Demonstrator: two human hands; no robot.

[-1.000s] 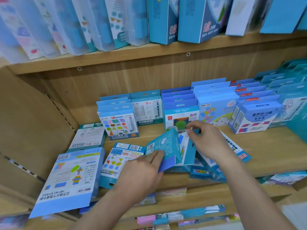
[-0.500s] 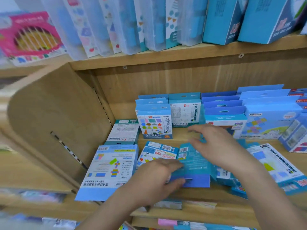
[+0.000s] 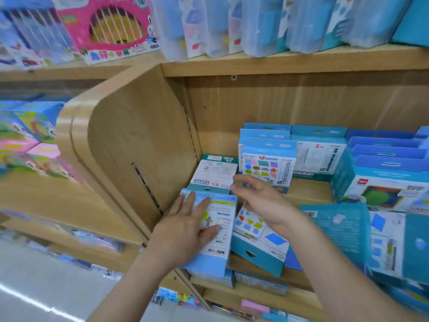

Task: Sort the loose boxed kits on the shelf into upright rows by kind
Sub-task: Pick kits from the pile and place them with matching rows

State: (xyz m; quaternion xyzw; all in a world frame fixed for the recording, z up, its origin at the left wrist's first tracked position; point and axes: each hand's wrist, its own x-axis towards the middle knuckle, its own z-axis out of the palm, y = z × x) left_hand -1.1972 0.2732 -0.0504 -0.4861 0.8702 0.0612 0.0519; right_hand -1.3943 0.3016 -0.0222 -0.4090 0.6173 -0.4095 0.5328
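L hand (image 3: 185, 228) onto flat kit (image 3: 210, 261), R hand (image 3: 264, 201) off

Light wooden shelving (image 3: 301, 63) filled the view, with a rounded side panel (image 3: 130, 147) bearing a slotted strip (image 3: 146, 185) and a plain back panel (image 3: 301, 101). Pale floor (image 3: 34, 282) at lower left carried a bright reflection (image 3: 46, 307).

The wooden shelf (image 3: 308, 189) is carrying upright rows of boxed kits (image 3: 267, 159) at the back, while a pale blue box (image 3: 216, 259), a teal-edged white box (image 3: 214, 173) and a shapes box (image 3: 255, 240) are lying flat in front
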